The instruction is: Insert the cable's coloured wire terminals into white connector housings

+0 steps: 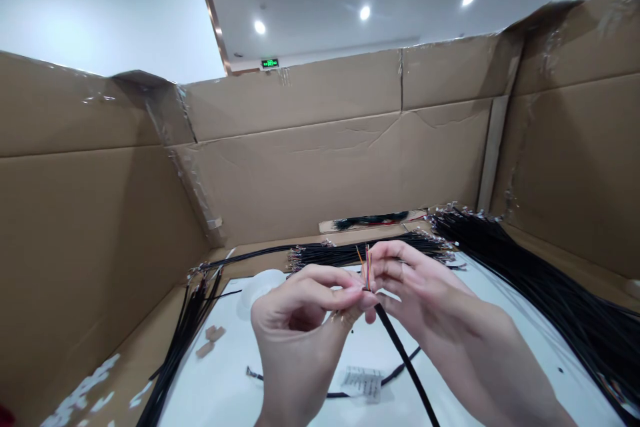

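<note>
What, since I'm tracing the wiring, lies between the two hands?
In the head view, a black cable ending in thin coloured wires lies between the left hand and the right hand, held at their fingertips.

Left hand (300,327) and right hand (425,300) raised at lower centre, fingertips pinching the end of a black sleeved cable (400,353), thin orange and multicoloured wires (367,267) poking upward between them. Bundled black cables with metal terminals along the back (325,255) and at right (525,280), another bundle (185,340) at lower left. On the white tabletop (225,373): paper tag (363,383) on a loose cable, small cardboard pieces (210,335), round white object (263,287). Cardboard walls (310,167) on three sides; green exit sign (269,63) above, upper centre.
</note>
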A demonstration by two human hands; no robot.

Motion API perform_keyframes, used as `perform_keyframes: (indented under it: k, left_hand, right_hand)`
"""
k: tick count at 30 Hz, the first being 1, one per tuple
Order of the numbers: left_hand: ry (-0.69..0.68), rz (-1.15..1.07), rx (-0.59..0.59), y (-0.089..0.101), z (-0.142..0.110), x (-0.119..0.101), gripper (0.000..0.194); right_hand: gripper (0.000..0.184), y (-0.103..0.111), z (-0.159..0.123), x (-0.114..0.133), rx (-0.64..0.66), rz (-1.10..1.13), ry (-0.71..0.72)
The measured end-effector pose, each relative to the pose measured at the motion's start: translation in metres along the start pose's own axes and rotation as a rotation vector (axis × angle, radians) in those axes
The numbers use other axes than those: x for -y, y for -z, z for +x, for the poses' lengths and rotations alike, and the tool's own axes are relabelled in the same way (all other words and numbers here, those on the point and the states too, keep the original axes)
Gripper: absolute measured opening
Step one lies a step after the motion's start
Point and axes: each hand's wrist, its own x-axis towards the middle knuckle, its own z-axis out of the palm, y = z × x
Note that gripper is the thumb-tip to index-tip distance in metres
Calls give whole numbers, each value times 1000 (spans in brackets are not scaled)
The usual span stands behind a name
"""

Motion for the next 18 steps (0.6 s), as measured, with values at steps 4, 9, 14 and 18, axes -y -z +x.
perform_keyframes:
  k: [4,9,14,18]
  left_hand:
    - [-163,187,-46,-1,-3,-1,32]
    - [-386,351,42,2,-5,2,33]
    - [-521,527,134,10,-1,-5,29]
    - [-538,637,220,15,-2,-15,29]
  right_hand:
    - [23,-2,-1,-1,71,-54,-92]
    - [30,-6,1,-2,14,131,-215]
    - [28,-10,3,-3,-32,285,-262]
    - [24,-13,3,-6,-64,307,-284]
